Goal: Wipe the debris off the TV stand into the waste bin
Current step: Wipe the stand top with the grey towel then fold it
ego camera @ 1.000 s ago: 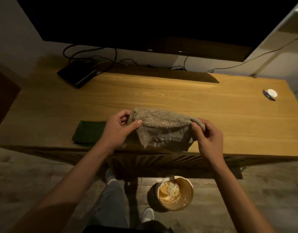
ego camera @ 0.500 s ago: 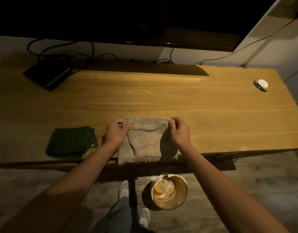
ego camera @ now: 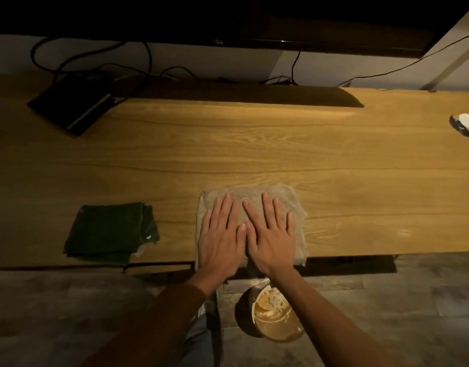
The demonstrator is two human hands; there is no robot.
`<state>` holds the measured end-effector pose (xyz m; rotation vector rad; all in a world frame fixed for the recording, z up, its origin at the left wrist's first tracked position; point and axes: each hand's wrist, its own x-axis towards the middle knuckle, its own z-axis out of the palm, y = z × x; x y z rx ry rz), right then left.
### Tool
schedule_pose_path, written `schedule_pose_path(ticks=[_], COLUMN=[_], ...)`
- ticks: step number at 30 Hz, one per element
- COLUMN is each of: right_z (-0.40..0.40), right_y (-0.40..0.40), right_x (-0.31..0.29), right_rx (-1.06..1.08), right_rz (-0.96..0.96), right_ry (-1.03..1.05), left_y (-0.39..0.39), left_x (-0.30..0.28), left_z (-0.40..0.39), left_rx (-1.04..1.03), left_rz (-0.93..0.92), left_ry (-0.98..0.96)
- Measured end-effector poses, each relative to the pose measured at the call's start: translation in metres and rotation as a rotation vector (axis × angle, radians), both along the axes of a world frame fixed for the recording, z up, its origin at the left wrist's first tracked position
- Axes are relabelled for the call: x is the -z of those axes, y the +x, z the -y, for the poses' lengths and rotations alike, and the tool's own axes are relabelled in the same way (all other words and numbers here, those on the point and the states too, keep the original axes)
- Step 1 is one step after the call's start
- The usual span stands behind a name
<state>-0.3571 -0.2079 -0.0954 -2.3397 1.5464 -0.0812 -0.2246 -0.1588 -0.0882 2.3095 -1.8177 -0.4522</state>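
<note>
The beige cloth (ego camera: 250, 223) lies folded at the near edge of the wooden surface (ego camera: 281, 154), and I've got my left hand (ego camera: 220, 239) and right hand (ego camera: 273, 239) flat on it, fingers straight. The waste bin (ego camera: 274, 317) sits on the floor just below. A green cloth (ego camera: 110, 233) lies to my left.

We're in a home living room, dimly lit: a long wooden TV stand (ego camera: 254, 144) runs across the view, with a dark flat-screen TV (ego camera: 254, 19) hanging against the white wall at twelve o'clock. At ten o'clock a black set-top box (ego camera: 71, 107) sits with tangled cables (ego camera: 101, 62) trailing behind it. At six o'clock, a small waste bin (ego camera: 274, 320) stands on the grey plank floor (ego camera: 56, 313).
</note>
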Motion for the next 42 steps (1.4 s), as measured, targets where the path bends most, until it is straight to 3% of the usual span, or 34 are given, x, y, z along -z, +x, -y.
schedule_pose_path(ticks=[6,18,42], right_z=[0.004,0.037,0.3], right_y=[-0.001,0.013,0.116], right_x=[0.009,0.008,0.016], right_rx=[-0.017,-0.014,-0.02], right_rz=[-0.059,-0.033,-0.007], right_ry=[-0.061,-0.058,-0.118], left_y=[-0.01,-0.001,0.084], left_x=[0.009,0.016,0.024], left_z=[0.005,0.036,0.295], left_rx=[-0.114,-0.18,-0.283], left_rz=[0.102,0.081,0.195], left_ry=[-0.006,-0.048,-0.1])
